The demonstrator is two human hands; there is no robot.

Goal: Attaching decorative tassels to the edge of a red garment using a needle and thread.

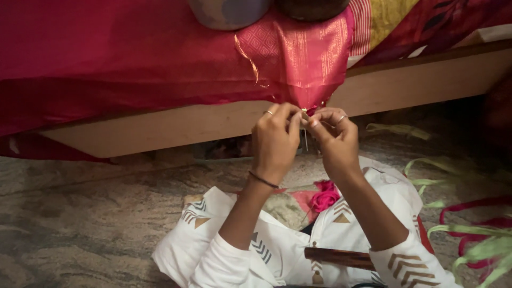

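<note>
Your left hand (276,140) and right hand (333,137) pinching the pink silk cloth's (160,58) tip, wooden ledge (176,125) behind your fingertips, pink thread bundle (324,198) below, green ribbons (469,240) to their right.

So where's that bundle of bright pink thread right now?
In the head view, the pink thread lies in the person's lap, just right of centre, below the right hand and beside the white sleeve.

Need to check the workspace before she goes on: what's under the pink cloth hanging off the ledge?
Under the pink cloth a pale wooden board shows, with a dark gap and stone floor below. What the cloth lies on further up is covered. Both hands pinch its hanging corner.
</note>
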